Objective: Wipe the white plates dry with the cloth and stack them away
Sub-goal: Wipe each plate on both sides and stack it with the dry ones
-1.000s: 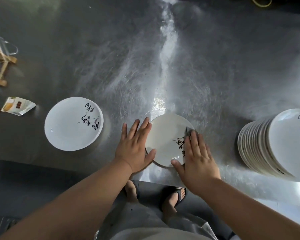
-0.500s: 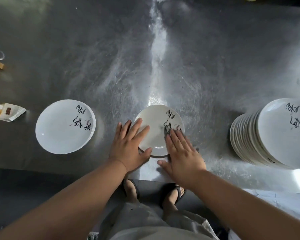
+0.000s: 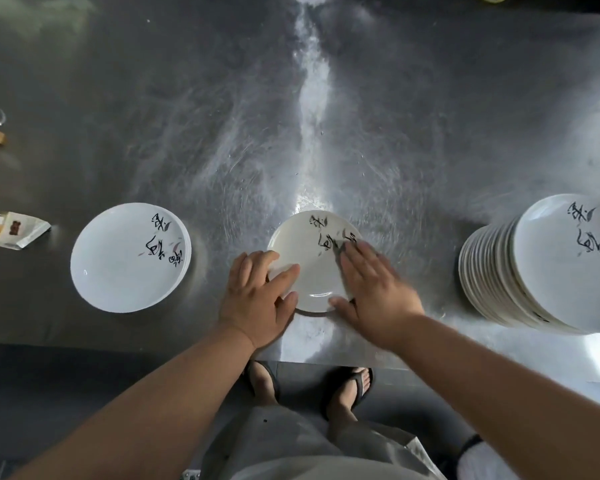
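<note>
Center plate [image 3: 309, 268] lies flat on the steel desk [image 3: 326, 116] at the middle of its near edge. Right hand [image 3: 371, 289] lies flat on the plate's right half, fingers [image 3: 355, 258] together and extended, pressing a mostly hidden grey cloth [image 3: 340, 249] against it. Left hand [image 3: 257, 299] is on the plate's left rim, fingers slightly apart, thumb on the inner surface. Short stack of plates [image 3: 129, 258] near the edge toward the left. Tall stack [image 3: 548, 268] at the right edge. Small packet [image 3: 13, 230] at far left.
</note>
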